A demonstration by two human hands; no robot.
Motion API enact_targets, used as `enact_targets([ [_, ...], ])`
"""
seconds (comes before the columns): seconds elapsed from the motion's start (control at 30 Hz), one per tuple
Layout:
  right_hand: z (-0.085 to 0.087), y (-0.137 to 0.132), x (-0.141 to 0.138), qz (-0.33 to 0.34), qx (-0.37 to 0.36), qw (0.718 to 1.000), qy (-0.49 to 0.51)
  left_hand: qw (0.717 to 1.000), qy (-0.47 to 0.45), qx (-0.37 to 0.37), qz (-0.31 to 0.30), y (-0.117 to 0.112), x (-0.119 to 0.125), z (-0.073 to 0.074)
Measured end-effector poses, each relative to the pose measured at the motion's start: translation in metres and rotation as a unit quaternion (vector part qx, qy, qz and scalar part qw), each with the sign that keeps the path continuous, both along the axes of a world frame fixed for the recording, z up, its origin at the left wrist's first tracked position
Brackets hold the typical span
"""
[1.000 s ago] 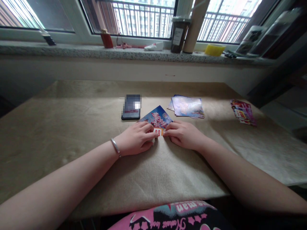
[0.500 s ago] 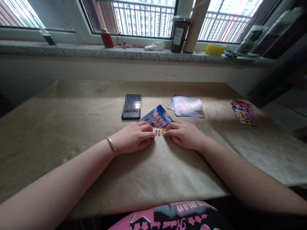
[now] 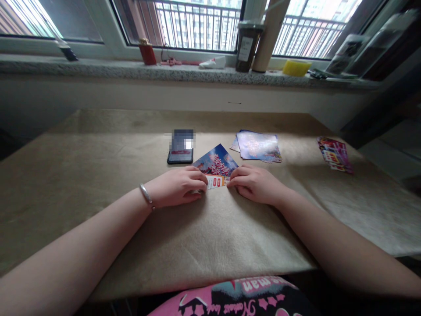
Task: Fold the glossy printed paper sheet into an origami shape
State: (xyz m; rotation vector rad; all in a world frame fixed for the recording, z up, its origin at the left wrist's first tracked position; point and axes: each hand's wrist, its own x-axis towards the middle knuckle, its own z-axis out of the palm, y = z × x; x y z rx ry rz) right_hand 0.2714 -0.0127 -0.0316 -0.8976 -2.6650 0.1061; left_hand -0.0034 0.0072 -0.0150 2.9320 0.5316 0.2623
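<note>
A glossy blue flyer (image 3: 215, 165), folded into a pointed shape, lies on the beige cloth-covered table (image 3: 98, 166). My left hand (image 3: 179, 186), with a silver bracelet at the wrist, presses its curled fingers on the flyer's near left edge. My right hand (image 3: 255, 184) pinches the near right edge, fingers closed on the paper. Both hands rest on the table, close together.
A dark phone (image 3: 180, 149) lies just beyond my left hand. A stack of blue flyers (image 3: 258, 146) sits beyond my right hand; a pink leaflet (image 3: 333, 153) lies at the far right. The windowsill (image 3: 98, 70) holds a red cup (image 3: 147, 53), a dark jar (image 3: 245, 46) and a yellow dish (image 3: 296, 68).
My left hand has slid a little to the left along the flyer's near edge, uncovering more of its white and orange strip. My right hand has barely moved.
</note>
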Motion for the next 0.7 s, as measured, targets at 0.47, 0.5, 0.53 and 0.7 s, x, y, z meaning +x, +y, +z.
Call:
enact_targets([
  [0.47,0.0,0.006,0.023,-0.028,-0.039,0.999,0.025,0.999,-0.008,-0.048,-0.021,0.01,-0.012,-0.003],
  [0.5,0.0,0.007,0.025,-0.031,-0.042,0.998,0.025,0.998,-0.011,-0.049,-0.022,0.011,-0.012,-0.004],
  [0.53,0.0,0.008,0.027,-0.033,-0.045,0.998,0.023,0.998,-0.014,-0.051,-0.023,0.011,-0.013,-0.004],
  [0.7,0.002,0.01,0.036,-0.044,-0.06,0.997,0.016,0.998,-0.02,-0.056,-0.027,0.011,-0.014,-0.005],
])
